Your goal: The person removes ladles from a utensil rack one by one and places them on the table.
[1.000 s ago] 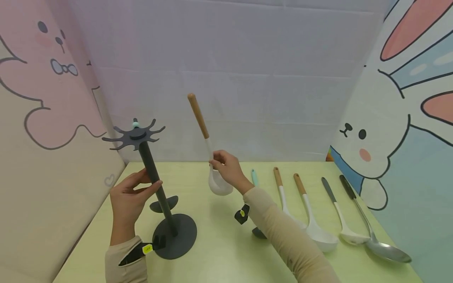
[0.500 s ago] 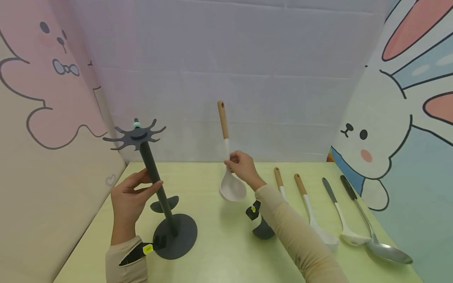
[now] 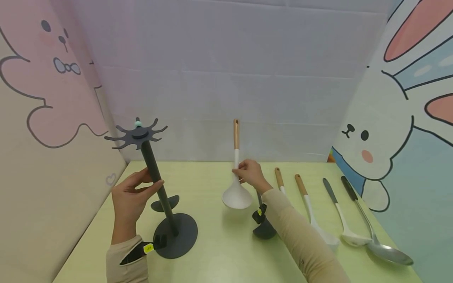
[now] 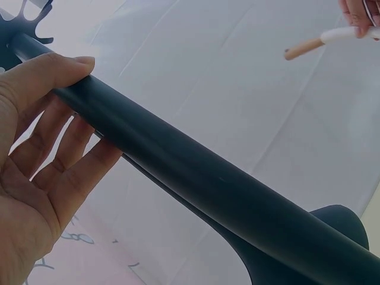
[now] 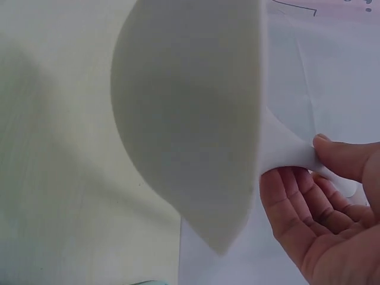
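Note:
My left hand grips the post of a dark utensil stand, thumb on the near side and fingers behind. The stand has a ring of curved hooks on top and a round base. A dark ladle hangs behind the post, its mint tip at a rear hook. My right hand pinches the white neck of a ladle with a wooden handle. The ladle is upright, handle up, raised in front of the back wall. In the right wrist view its white bowl fills the middle, with thumb and fingers on the neck.
Right of my right hand lie a dark ladle, white utensils with wooden handles, a grey-handled white ladle and a steel ladle. My right sleeve partly covers some of them. Printed cloth walls enclose the pale table.
My right hand has moved right and a little down with the ladle. The ladle has turned from leaning left to upright. My left hand stays on the stand.

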{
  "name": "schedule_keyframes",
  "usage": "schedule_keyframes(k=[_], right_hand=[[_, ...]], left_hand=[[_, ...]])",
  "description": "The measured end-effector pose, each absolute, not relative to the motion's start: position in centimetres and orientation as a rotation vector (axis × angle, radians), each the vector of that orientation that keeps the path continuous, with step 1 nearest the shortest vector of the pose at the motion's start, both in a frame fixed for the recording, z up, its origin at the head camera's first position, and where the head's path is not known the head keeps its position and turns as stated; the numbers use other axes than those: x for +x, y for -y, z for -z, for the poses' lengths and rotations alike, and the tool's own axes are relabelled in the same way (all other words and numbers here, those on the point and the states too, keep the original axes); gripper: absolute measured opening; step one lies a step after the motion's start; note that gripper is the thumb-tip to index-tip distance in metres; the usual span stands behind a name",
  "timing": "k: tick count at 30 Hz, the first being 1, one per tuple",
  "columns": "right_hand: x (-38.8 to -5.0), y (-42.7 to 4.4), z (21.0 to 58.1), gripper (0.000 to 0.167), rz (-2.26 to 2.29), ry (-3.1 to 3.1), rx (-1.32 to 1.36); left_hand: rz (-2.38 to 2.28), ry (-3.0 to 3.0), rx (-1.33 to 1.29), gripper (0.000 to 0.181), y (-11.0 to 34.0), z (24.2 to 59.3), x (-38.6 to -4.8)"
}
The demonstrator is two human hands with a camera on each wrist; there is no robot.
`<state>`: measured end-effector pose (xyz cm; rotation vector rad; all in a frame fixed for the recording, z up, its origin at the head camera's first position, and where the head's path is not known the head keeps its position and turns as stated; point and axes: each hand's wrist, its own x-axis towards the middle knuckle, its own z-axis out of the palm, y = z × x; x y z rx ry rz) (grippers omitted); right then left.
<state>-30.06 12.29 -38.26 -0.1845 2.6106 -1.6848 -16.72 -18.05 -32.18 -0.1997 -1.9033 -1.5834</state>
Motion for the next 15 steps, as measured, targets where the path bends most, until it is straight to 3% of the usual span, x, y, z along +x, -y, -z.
schedule_keyframes(k=[15], right_hand=[[-29.6,-13.6,41.8,0.023,1.509,-2.571,-0.033]], left_hand=[[1.559,1.916,-0.199,0.042,18.0,32.2,-16.7]])
